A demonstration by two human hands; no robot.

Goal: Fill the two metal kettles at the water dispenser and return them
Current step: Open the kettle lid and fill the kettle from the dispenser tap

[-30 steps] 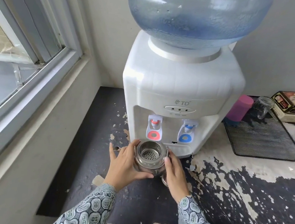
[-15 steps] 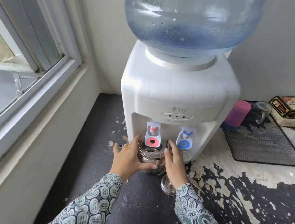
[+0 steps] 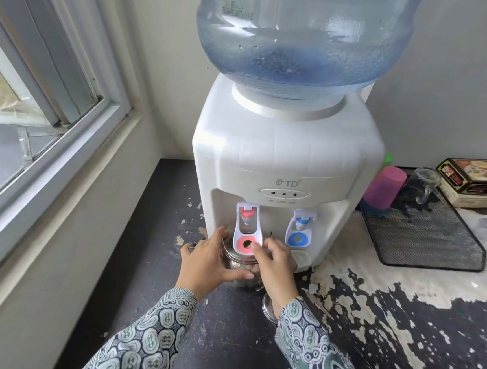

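Observation:
A white water dispenser (image 3: 285,158) with a big blue bottle (image 3: 302,33) stands on the worn dark counter (image 3: 385,329). A shiny metal kettle (image 3: 237,261) sits under the red tap lever (image 3: 246,237), mostly hidden by my hands. My left hand (image 3: 207,265) grips the kettle's left side. My right hand (image 3: 275,265) is against its right side, with a fingertip touching the red lever pad. The kettle's round lid (image 3: 268,307) lies on the counter under my right wrist. The blue tap (image 3: 299,233) is to the right. Only one kettle is in view.
A window with a grey frame (image 3: 48,149) runs along the left wall. Right of the dispenser are a black mesh tray (image 3: 425,241), a pink cup (image 3: 385,186), a glass mug (image 3: 423,184) and stacked boxes (image 3: 475,178).
Both hands pushed the kettle forward from the counter's open area to under the red tap. My right fingers rose onto the red lever pad.

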